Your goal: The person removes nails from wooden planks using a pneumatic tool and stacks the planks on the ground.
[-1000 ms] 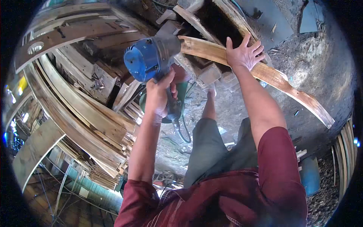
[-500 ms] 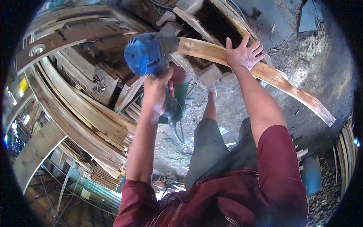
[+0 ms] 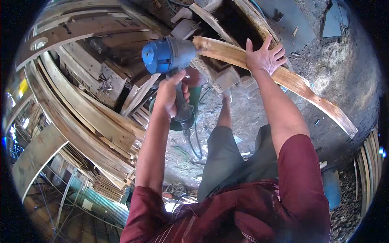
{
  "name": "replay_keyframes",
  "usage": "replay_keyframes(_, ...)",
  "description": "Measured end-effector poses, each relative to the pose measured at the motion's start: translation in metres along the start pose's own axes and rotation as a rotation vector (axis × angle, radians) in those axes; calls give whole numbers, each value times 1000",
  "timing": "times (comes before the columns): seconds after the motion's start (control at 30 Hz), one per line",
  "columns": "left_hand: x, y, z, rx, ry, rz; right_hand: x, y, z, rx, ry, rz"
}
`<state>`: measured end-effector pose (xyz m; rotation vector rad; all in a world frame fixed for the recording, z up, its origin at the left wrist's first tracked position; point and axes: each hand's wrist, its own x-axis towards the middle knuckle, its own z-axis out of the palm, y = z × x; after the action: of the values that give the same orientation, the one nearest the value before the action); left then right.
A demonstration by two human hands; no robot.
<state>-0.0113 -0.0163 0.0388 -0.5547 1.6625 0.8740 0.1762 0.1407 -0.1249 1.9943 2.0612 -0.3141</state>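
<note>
My left hand (image 3: 170, 95) is wrapped around the handle of a blue and grey corded power tool (image 3: 168, 54); its exact kind does not show. The tool's grey front end is at the left end of a long curved wooden board (image 3: 219, 50); whether they touch I cannot tell. On the board's middle lies my right hand (image 3: 263, 57), palm down with fingers spread. The board rests across a wood-edged block support (image 3: 227, 79), and its wavy right part reaches out over the ground. The cord hangs from the handle's lower end.
Stacked curved boards (image 3: 81, 109) fill the left side. A green container (image 3: 198, 95) stands behind the tool handle. A blue container (image 3: 331, 188) and leaning strips (image 3: 369, 166) are at the right. Wood scraps lie about the dirt floor (image 3: 336, 65).
The power tool has shifted slightly right and tilted, with its front end now level with the board's end. My right hand stays flat on the board.
</note>
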Motion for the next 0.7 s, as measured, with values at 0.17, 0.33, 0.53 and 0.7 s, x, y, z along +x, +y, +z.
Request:
replay_keyframes(0.17,-21,-18,6,26,27,132,2,2,5,-2,30,6)
replay_keyframes(0.33,-20,-14,9,-42,22,172,1,0,3,-8,36,-9)
replay_keyframes(0.53,2,23,13,123,-17,-15,7,0,5,2,99,-12)
replay_keyframes(0.7,-15,-2,9,39,-213,89,2,2,3,-5,38,-14)
